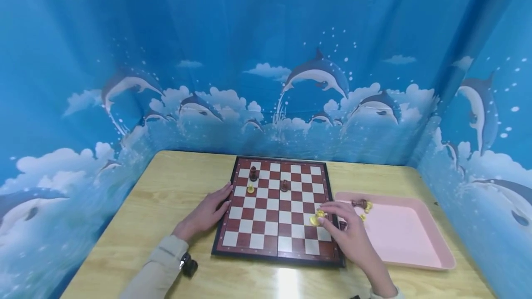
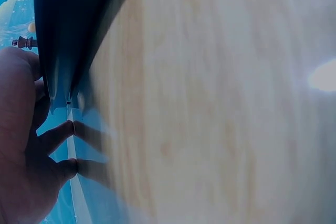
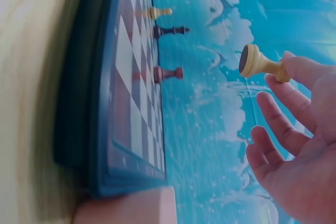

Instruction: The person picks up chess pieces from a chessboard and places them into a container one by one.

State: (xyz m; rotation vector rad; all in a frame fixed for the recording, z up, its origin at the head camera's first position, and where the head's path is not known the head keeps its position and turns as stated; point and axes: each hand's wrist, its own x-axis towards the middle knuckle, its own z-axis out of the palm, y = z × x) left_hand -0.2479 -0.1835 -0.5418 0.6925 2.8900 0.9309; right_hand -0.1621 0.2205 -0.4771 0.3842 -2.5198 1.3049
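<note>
A checkered chessboard (image 1: 261, 203) lies on the table. Against its left edge rests my left hand (image 1: 209, 207), fingers extended; the left wrist view shows that hand (image 2: 26, 150) beside the board's dark side. My right hand (image 1: 348, 230) pinches a yellow chess piece (image 3: 257, 62) between thumb and index finger, held above the right part of the board. Its base tips away from the fingers, and its top is partly hidden. Standing on the board are a tall dark chess piece (image 1: 253, 174), a small yellow pawn (image 1: 250, 189) and a reddish-brown rook (image 1: 284, 186).
To the right of the board sits a pink tray (image 1: 428, 225) with several dark and yellow pieces lying near its left side. A blue dolphin-print curtain (image 1: 232, 73) hangs behind the wooden table (image 1: 166, 188).
</note>
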